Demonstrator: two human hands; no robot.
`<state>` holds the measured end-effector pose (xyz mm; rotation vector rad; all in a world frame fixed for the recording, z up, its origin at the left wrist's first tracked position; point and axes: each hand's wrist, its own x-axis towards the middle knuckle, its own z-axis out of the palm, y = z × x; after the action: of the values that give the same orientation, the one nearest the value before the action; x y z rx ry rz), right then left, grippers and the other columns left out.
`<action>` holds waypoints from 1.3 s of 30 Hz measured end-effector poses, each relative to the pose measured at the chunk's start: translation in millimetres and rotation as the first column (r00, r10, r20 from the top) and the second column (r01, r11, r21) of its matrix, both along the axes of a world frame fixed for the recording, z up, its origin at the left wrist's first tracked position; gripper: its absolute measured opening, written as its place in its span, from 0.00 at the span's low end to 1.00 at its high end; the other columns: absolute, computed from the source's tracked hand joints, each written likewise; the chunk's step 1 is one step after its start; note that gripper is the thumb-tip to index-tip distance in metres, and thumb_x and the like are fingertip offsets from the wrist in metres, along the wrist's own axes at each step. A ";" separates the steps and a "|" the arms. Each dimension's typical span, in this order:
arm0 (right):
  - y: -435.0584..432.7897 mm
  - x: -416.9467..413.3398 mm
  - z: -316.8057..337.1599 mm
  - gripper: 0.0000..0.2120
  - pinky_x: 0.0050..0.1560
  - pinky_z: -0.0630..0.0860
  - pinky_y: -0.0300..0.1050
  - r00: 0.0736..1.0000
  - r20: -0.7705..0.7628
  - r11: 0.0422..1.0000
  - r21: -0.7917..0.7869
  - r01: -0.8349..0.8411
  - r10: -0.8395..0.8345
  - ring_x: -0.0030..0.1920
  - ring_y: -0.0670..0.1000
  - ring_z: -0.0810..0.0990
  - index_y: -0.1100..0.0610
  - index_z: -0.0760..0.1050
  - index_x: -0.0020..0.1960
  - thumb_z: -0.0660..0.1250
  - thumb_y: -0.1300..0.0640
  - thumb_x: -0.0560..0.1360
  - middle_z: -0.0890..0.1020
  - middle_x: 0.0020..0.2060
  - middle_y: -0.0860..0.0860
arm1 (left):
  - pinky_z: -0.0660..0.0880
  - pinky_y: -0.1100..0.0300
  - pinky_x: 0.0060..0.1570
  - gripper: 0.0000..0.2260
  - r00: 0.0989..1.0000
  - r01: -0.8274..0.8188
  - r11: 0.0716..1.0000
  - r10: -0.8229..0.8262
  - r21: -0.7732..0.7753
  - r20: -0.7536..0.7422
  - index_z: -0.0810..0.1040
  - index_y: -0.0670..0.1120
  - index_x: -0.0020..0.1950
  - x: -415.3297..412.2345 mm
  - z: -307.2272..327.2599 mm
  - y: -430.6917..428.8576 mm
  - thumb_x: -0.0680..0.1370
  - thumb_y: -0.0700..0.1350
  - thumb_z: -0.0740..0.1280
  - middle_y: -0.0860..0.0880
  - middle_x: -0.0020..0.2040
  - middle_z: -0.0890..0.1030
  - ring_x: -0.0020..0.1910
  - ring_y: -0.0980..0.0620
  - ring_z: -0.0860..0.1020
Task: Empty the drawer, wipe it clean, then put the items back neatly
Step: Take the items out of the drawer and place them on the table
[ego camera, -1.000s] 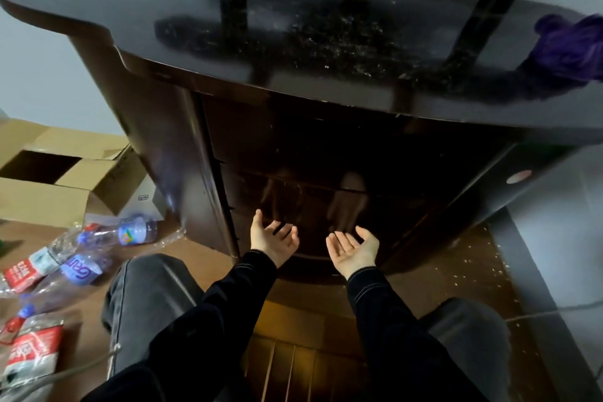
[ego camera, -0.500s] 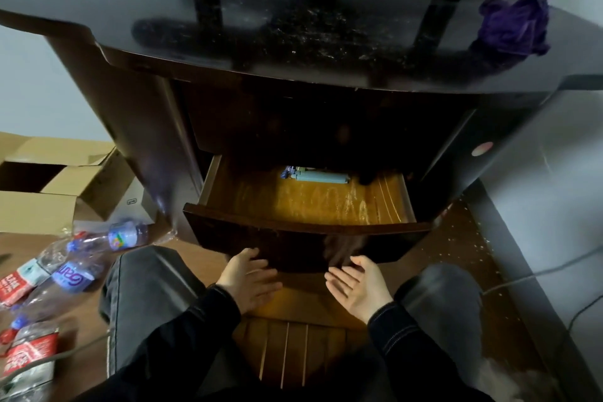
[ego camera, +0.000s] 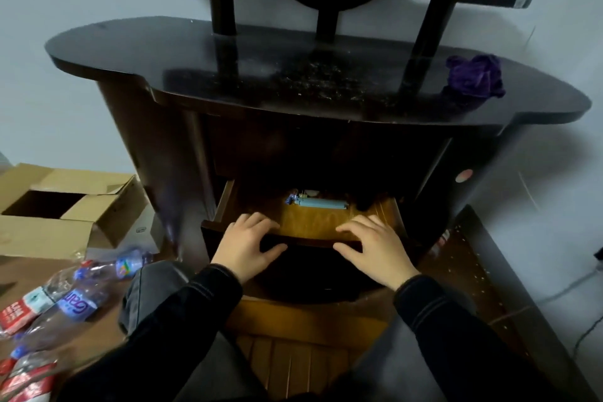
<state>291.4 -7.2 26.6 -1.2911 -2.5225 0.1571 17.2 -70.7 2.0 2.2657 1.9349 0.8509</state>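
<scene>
The bottom drawer (ego camera: 310,228) of a dark wooden dresser (ego camera: 261,75) stands partly pulled out, showing its light wooden floor. At its back lie a long light-blue item (ego camera: 321,204), some small bits beside it, and a dark object (ego camera: 363,202) mostly hidden in shadow. My left hand (ego camera: 246,246) grips the left part of the drawer's front edge, fingers over the top and thumb on the face. My right hand (ego camera: 375,248) grips the right part the same way. A crumpled purple cloth (ego camera: 474,77) lies on the dresser top at the right.
An open cardboard box (ego camera: 65,206) and several plastic bottles (ego camera: 75,290) lie on the floor to the left. A dark board (ego camera: 509,271) runs along the wall on the right. My knees flank a wooden slatted piece (ego camera: 293,362) below the drawer.
The drawer went from closed to pulled out. My hands moved from palms-up under its front to gripping its top edge. The view has pulled back and up.
</scene>
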 end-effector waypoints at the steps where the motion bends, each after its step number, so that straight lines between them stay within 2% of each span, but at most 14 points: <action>1: 7.2 0.2 -2.5 0.19 0.61 0.68 0.42 0.996 0.089 0.999 -0.035 -0.016 0.019 0.62 0.46 0.70 0.48 0.76 0.65 0.62 0.39 0.80 0.77 0.59 0.42 | 0.74 0.52 0.50 0.16 0.999 0.011 1.000 -0.011 -0.004 -0.040 0.82 0.49 0.58 0.3 -3.9 3.4 0.75 0.56 0.72 0.52 0.54 0.80 0.52 0.49 0.76; 3: 16.6 0.3 -8.7 0.20 0.62 0.69 0.44 0.985 0.166 0.997 -0.062 -0.039 0.049 0.61 0.45 0.70 0.48 0.77 0.63 0.60 0.37 0.80 0.78 0.57 0.42 | 0.72 0.55 0.46 0.15 0.995 0.021 1.000 -0.020 0.009 -0.096 0.83 0.49 0.55 -0.6 -9.2 8.9 0.75 0.58 0.72 0.53 0.50 0.80 0.49 0.50 0.76; 5: 19.1 -0.1 -14.2 0.20 0.61 0.71 0.43 0.985 0.160 0.997 -0.052 -0.055 0.063 0.59 0.45 0.72 0.49 0.78 0.62 0.61 0.37 0.79 0.78 0.56 0.42 | 0.71 0.57 0.44 0.15 0.993 0.026 1.000 -0.025 0.011 -0.112 0.83 0.49 0.53 -3.2 -11.0 13.4 0.75 0.59 0.72 0.53 0.48 0.79 0.47 0.50 0.77; 9: 16.7 0.3 -20.4 0.19 0.54 0.67 0.38 0.990 0.120 0.997 -0.002 -0.076 0.076 0.57 0.45 0.74 0.51 0.79 0.61 0.63 0.39 0.80 0.78 0.54 0.43 | 0.72 0.57 0.48 0.16 0.987 0.058 0.995 -0.071 -0.085 -0.148 0.82 0.49 0.56 -4.4 -8.9 21.4 0.75 0.59 0.71 0.53 0.49 0.76 0.49 0.51 0.75; 12: 8.8 1.1 -20.9 0.19 0.54 0.65 0.37 0.992 0.094 0.996 0.010 -0.089 0.087 0.57 0.46 0.75 0.52 0.79 0.61 0.63 0.40 0.80 0.78 0.54 0.44 | 0.71 0.59 0.48 0.16 0.986 0.087 0.991 -0.099 -0.098 -0.134 0.82 0.50 0.55 -4.2 -9.1 18.5 0.75 0.60 0.70 0.53 0.49 0.75 0.48 0.52 0.72; 18: -28.0 12.1 -22.3 0.19 0.56 0.69 0.39 0.989 0.071 0.992 -0.011 -0.129 0.130 0.56 0.45 0.75 0.50 0.80 0.60 0.62 0.38 0.80 0.79 0.52 0.42 | 0.74 0.56 0.43 0.14 0.973 0.176 0.980 -0.188 -0.093 -0.136 0.83 0.49 0.48 0.3 0.5 -16.8 0.74 0.59 0.73 0.53 0.45 0.78 0.44 0.51 0.75; 20: -45.8 16.1 -20.1 0.20 0.55 0.72 0.39 0.988 0.051 0.989 -0.027 -0.144 0.145 0.53 0.44 0.76 0.50 0.81 0.57 0.61 0.37 0.79 0.79 0.49 0.41 | 0.76 0.55 0.42 0.14 0.965 0.215 0.970 -0.229 -0.110 -0.126 0.83 0.49 0.47 2.4 6.2 -33.9 0.73 0.59 0.73 0.53 0.44 0.78 0.44 0.51 0.76; 25: -88.5 30.2 -18.1 0.23 0.49 0.69 0.36 0.978 0.045 0.974 -0.115 -0.196 0.202 0.49 0.42 0.75 0.50 0.82 0.55 0.57 0.35 0.78 0.78 0.47 0.40 | 0.76 0.55 0.43 0.13 0.943 0.297 0.939 -0.317 -0.175 -0.101 0.82 0.50 0.45 9.5 10.7 -77.7 0.72 0.59 0.73 0.54 0.43 0.78 0.44 0.52 0.77; 30: -112.5 41.0 -26.6 0.25 0.49 0.64 0.30 0.967 0.019 0.943 -0.226 -0.244 0.255 0.51 0.39 0.72 0.48 0.80 0.56 0.55 0.32 0.77 0.76 0.48 0.38 | 0.72 0.59 0.45 0.17 0.921 0.336 0.899 -0.376 -0.281 -0.101 0.80 0.50 0.47 11.0 2.0 -102.2 0.73 0.63 0.68 0.56 0.45 0.77 0.47 0.54 0.76; 32: -110.9 39.3 -28.0 0.24 0.49 0.66 0.31 0.963 0.024 0.936 -0.243 -0.256 0.270 0.51 0.39 0.71 0.48 0.80 0.55 0.56 0.32 0.77 0.75 0.48 0.38 | 0.69 0.64 0.45 0.18 0.923 0.305 0.879 -0.368 -0.366 -0.115 0.79 0.53 0.50 8.8 1.6 -97.1 0.73 0.66 0.67 0.58 0.47 0.75 0.48 0.57 0.74; 34: -106.1 37.1 -26.8 0.23 0.49 0.70 0.35 0.957 0.035 0.919 -0.290 -0.266 0.288 0.51 0.40 0.71 0.47 0.79 0.55 0.58 0.32 0.76 0.75 0.47 0.38 | 0.67 0.66 0.43 0.18 0.912 0.293 0.822 -0.394 -0.489 -0.117 0.77 0.55 0.48 11.8 5.4 -86.3 0.72 0.68 0.67 0.59 0.46 0.74 0.45 0.59 0.72; 37: -99.1 37.4 -26.7 0.22 0.49 0.73 0.38 0.953 0.048 0.893 -0.367 -0.262 0.299 0.51 0.38 0.72 0.45 0.79 0.54 0.59 0.30 0.74 0.74 0.47 0.37 | 0.71 0.63 0.39 0.16 0.921 0.307 0.745 -0.389 -0.593 -0.012 0.76 0.57 0.41 18.0 8.7 -69.8 0.71 0.68 0.70 0.58 0.42 0.77 0.40 0.59 0.74; 39: -94.3 38.3 -26.6 0.21 0.48 0.74 0.37 0.958 0.029 0.869 -0.430 -0.246 0.285 0.51 0.37 0.74 0.45 0.79 0.51 0.61 0.30 0.73 0.75 0.47 0.37 | 0.75 0.60 0.42 0.16 0.920 0.348 0.708 -0.384 -0.615 0.079 0.79 0.55 0.42 22.1 8.5 -63.1 0.72 0.66 0.70 0.56 0.42 0.79 0.40 0.58 0.77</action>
<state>329.7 -101.5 -0.1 -1.0942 -2.8419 0.7634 39.3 -133.8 10.6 2.1263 1.3886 0.0664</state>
